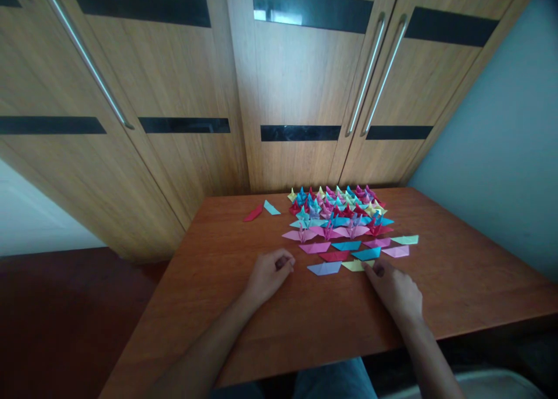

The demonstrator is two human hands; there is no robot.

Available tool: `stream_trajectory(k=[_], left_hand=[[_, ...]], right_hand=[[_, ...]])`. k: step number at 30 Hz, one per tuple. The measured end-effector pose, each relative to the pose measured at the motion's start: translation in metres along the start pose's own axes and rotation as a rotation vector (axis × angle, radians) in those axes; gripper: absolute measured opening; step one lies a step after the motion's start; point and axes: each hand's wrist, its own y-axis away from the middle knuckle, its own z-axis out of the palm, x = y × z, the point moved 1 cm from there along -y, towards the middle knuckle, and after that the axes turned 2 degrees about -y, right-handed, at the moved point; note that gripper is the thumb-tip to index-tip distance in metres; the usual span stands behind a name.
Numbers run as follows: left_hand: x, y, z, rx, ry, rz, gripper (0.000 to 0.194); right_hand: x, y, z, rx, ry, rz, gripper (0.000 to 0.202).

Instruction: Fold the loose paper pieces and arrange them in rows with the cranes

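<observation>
My right hand (396, 289) is closed, with thumb and fingertips at the right end of a pale yellow folded paper piece (352, 266) that lies on the table. Left of that piece is a lavender folded paper piece (324, 269). My left hand (270, 275) rests on the table further left, its fingers curled in and nothing visible in them. Behind the right hand lie more flat folded strips, among them a red one (335, 256), a blue one (366, 253) and a pink one (396, 251). Rows of folded paper cranes (328, 231) stand beyond these.
A red folded piece (253, 213) and a light blue folded piece (272, 207) lie apart at the back left of the wooden table (226, 248). A wooden wardrobe (300, 79) stands behind the table, and a pale blue wall (492, 149) is on the right.
</observation>
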Motion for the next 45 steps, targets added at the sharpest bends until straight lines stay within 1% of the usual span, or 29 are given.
stream_trajectory(k=[5, 8, 12, 15, 18, 21, 23, 25, 26, 28, 31, 33, 35, 38, 41, 45], left_hand=[[0.000, 0.000, 0.000, -0.009, -0.014, 0.014, 0.017], [-0.002, 0.000, 0.001, -0.011, -0.019, 0.008, 0.017], [-0.003, 0.000, 0.001, -0.013, -0.013, -0.001, 0.017], [-0.002, 0.000, 0.001, -0.015, -0.016, -0.005, 0.018], [0.000, 0.000, 0.001, -0.019, -0.023, -0.005, 0.018], [0.000, 0.000, 0.000, -0.006, -0.029, 0.007, 0.019], [-0.003, -0.001, -0.002, 0.017, -0.051, 0.016, 0.018], [-0.009, -0.003, -0.007, 0.065, -0.107, 0.021, 0.018], [-0.013, -0.005, -0.011, 0.096, -0.145, 0.020, 0.017], [-0.023, -0.009, -0.022, 0.167, -0.240, 0.004, 0.016], [-0.042, -0.018, -0.043, 0.255, -0.444, -0.060, 0.015], [-0.054, -0.026, -0.057, 0.300, -0.552, -0.109, 0.018], [-0.064, -0.035, -0.069, 0.336, -0.599, -0.154, 0.023], [-0.073, -0.053, -0.079, 0.380, -0.647, -0.214, 0.030], [-0.077, -0.072, -0.082, 0.396, -0.698, -0.268, 0.035], [-0.078, -0.092, -0.078, 0.366, -0.753, -0.318, 0.040]], right_hand=[[0.002, -0.005, 0.002, -0.011, -0.020, 0.003, 0.047], [0.004, -0.008, 0.004, 0.006, -0.026, -0.009, 0.048], [0.007, -0.008, 0.006, 0.049, -0.045, -0.041, 0.046], [0.009, -0.007, 0.005, 0.096, -0.072, -0.065, 0.041], [0.005, -0.002, 0.003, 0.166, -0.140, -0.137, 0.034], [-0.016, 0.008, 0.004, 0.185, -0.270, -0.273, 0.033], [-0.040, 0.019, 0.007, 0.140, -0.371, -0.382, 0.034], [-0.068, 0.033, 0.014, 0.074, -0.428, -0.511, 0.034], [-0.082, 0.041, 0.018, 0.032, -0.438, -0.578, 0.033], [-0.108, 0.055, 0.028, -0.008, -0.425, -0.676, 0.032], [-0.133, 0.072, 0.040, -0.050, -0.407, -0.798, 0.027], [-0.139, 0.079, 0.046, -0.057, -0.382, -0.845, 0.023], [-0.139, 0.081, 0.048, -0.057, -0.361, -0.864, 0.021], [-0.135, 0.081, 0.048, -0.070, -0.372, -0.867, 0.018], [-0.135, 0.080, 0.047, -0.083, -0.382, -0.863, 0.018], [-0.136, 0.080, 0.046, -0.082, -0.380, -0.853, 0.018]])
